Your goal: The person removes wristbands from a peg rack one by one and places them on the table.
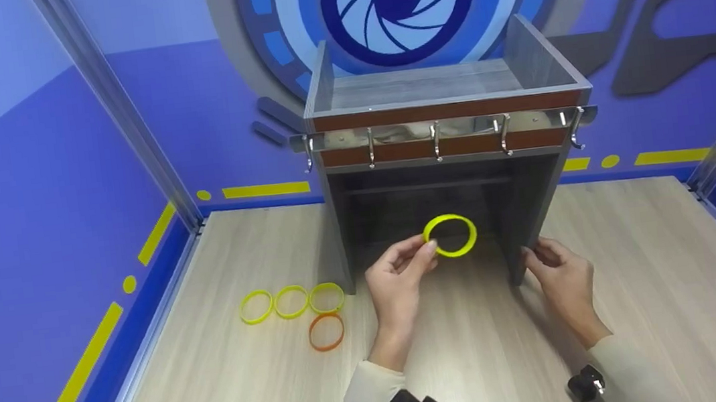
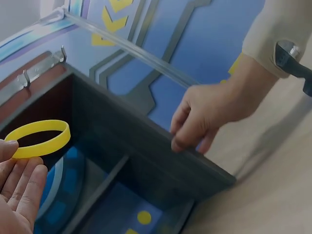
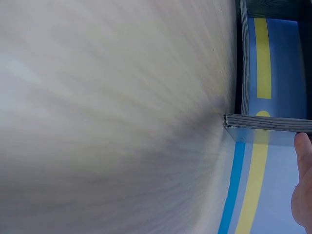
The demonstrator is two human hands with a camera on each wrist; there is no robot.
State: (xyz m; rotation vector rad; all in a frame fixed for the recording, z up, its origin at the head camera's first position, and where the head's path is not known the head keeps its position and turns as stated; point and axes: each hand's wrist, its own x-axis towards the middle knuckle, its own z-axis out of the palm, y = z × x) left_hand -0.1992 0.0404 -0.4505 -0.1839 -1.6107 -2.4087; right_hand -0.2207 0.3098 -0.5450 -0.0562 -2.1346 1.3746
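Observation:
Between thumb and fingers, my left hand pinches a yellow silicone wristband by its left side. The band is held up in front of the open lower part of a grey wooden rack. In the left wrist view the same yellow wristband stands out from the fingertips. My right hand grips the front edge of the rack's right side panel near its foot. A fingertip presses that panel's face in the right wrist view.
Three yellow wristbands lie in a row on the wooden table, left of the rack. An orange wristband lies just below the rightmost one. A metal rail with several hooks crosses the rack's front. Blue walls enclose the table.

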